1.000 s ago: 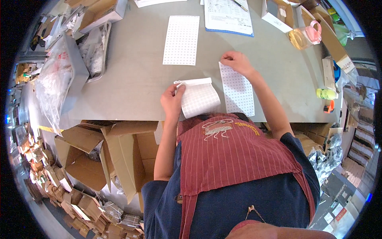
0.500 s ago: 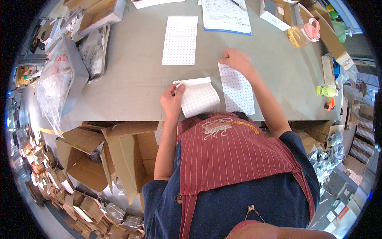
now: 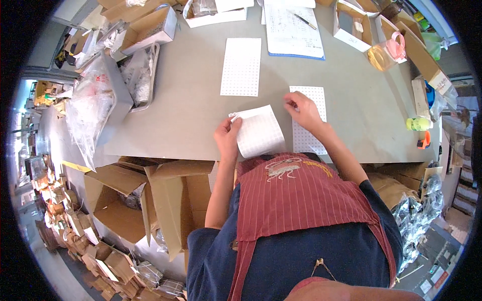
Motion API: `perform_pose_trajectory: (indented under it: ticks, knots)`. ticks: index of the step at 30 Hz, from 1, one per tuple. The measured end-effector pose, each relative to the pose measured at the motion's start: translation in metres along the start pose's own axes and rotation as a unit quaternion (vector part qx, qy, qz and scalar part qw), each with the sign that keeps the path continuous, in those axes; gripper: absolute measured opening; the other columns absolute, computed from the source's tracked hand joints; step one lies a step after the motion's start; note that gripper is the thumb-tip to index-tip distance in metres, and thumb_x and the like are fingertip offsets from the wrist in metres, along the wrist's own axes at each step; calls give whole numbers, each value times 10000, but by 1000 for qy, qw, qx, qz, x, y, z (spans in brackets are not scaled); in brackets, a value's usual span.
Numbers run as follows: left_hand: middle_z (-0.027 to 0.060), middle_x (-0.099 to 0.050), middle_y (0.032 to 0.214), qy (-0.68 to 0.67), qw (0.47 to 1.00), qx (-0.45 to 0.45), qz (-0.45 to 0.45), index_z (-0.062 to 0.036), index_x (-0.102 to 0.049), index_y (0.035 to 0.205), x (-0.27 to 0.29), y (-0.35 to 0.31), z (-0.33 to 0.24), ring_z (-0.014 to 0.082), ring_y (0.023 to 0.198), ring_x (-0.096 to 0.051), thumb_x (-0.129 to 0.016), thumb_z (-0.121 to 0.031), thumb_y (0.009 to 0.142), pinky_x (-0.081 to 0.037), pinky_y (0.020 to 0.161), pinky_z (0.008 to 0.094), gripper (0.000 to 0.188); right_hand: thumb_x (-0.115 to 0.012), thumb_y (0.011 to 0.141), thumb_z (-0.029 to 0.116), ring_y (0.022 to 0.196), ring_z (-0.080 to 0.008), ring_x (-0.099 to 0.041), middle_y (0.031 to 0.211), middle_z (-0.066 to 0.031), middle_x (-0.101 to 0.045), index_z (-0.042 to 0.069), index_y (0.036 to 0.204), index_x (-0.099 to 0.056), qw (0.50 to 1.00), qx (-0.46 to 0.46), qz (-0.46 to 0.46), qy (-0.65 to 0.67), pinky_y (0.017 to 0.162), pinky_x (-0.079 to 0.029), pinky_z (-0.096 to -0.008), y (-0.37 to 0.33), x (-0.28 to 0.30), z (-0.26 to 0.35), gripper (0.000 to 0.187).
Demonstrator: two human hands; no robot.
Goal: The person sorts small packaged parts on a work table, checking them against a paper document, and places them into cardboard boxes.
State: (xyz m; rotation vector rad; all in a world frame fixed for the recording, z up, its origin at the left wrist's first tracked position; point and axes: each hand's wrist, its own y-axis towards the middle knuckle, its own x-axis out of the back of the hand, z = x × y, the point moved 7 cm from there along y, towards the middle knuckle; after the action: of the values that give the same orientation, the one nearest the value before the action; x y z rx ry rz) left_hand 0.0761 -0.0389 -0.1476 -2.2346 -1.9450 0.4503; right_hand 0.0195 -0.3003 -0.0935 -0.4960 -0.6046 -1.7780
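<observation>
My left hand (image 3: 228,138) pinches the upper left corner of a curled white sheet (image 3: 259,133) printed with a faint grid, its lower part bending over at the table's front edge. My right hand (image 3: 305,113) hovers over or rests on a flat white sheet with rows of small dark marks (image 3: 309,136), covering part of it. Its fingers are curled in with the tips close together; what lies between them, if anything, cannot be made out. Farther off lies a second flat sheet with small marks (image 3: 241,72), apart from both hands.
A blue clipboard (image 3: 301,55) with papers and a pen (image 3: 305,21) lies at the back. Left stand a grey bin with plastic bags (image 3: 118,108) and a metal tray (image 3: 150,83). Right are a pink-lidded bottle (image 3: 382,56) and small boxes (image 3: 351,47). Open cartons (image 3: 175,210) stand below the table's front edge.
My right hand has left the marked sheet's top left corner and drawn nearer to me; that sheet now lies straighter. The whole view has shifted slightly. My left hand still holds the curled sheet.
</observation>
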Motion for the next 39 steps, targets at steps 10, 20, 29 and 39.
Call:
perform_pose_trajectory:
  ticks: [10, 20, 29, 39]
  knots:
    - [50, -675, 922, -15, 998, -54, -16, 48, -664, 1049, 19, -25, -23, 82, 790, -594, -684, -86, 891, -474, 696, 225, 208, -644, 930, 307, 1002, -200, -621, 1095, -126, -658, 41, 1231, -596, 954, -80, 178, 229, 850, -501, -347, 9, -54, 43, 404]
    - [74, -683, 1055, -60, 974, -111, -186, 15, -635, 1183, 114, -94, -41, 139, 922, -640, -620, -75, 933, -535, 736, 278, 266, -689, 878, 134, 890, -138, -638, 1025, -79, -664, 28, 1167, -622, 893, -174, 202, 361, 776, -532, -281, -12, -106, 38, 315]
    - [65, -687, 899, -98, 859, 119, -489, -28, -656, 1048, 317, -170, 168, 144, 778, -640, -578, -44, 922, -504, 660, 282, 149, -676, 865, 130, 861, -182, -672, 1051, -117, -676, 5, 1198, -596, 869, -313, 104, 369, 776, -557, -296, -26, -87, 8, 364]
    - [204, -169, 1578, 512, 758, 400, -51, -12, -127, 1533, 335, -106, 395, 372, 1447, -196, -689, -506, 831, -276, 1106, 608, 1026, -553, 957, 165, 1020, -201, -633, 1211, -159, -611, -32, 1333, -492, 905, -323, -3, 275, 885, -524, -299, -32, -82, -1, 429]
